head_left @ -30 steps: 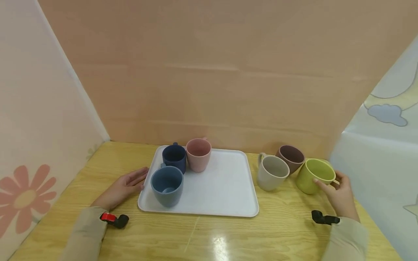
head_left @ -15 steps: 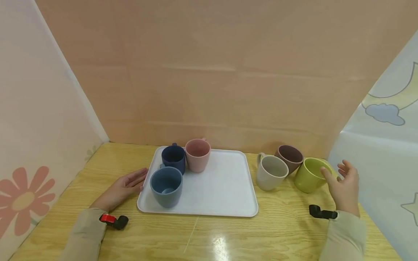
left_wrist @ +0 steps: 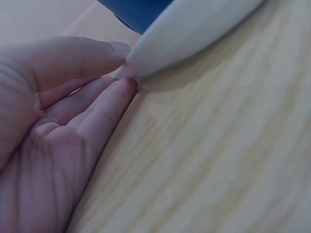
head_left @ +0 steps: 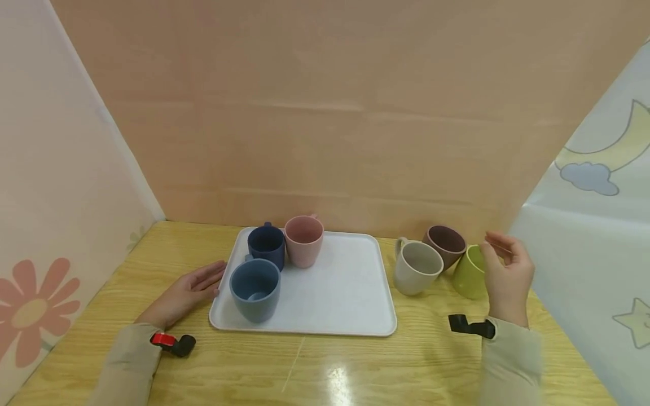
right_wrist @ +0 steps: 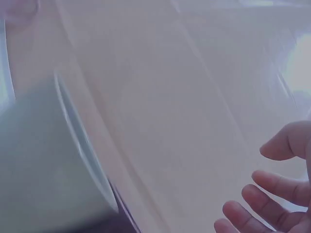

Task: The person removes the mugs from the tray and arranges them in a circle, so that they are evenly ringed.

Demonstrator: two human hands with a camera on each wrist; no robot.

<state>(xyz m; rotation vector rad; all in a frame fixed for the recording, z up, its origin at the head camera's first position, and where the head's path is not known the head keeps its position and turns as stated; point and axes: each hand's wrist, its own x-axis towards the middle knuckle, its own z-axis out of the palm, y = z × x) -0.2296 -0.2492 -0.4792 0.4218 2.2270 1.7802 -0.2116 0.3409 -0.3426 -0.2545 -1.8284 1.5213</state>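
Observation:
My left hand (head_left: 188, 293) lies at the left edge of the white tray (head_left: 340, 293), fingers straight. In the left wrist view its fingertips (left_wrist: 127, 86) are right at the tray's rim. On the tray stand a grey-blue mug (head_left: 256, 307), a navy mug (head_left: 274, 255) and a pink mug (head_left: 303, 254), grouped at the left. My right hand (head_left: 509, 279) is raised, holding nothing, and overlaps the yellow-green mug (head_left: 464, 282), hiding its right side. Left of that mug are a beige mug (head_left: 413, 281) and a plum-brown mug (head_left: 453, 258).
The tray rests on a wooden table (head_left: 315, 372). A tan paper backdrop (head_left: 335, 158) rises behind it. Patterned panels close off the left (head_left: 76, 197) and the right (head_left: 584, 242).
My right hand has let go of the yellow-green mug, lifted, and moved left across it. The left hand stays at the tray's edge, and the mugs keep their places.

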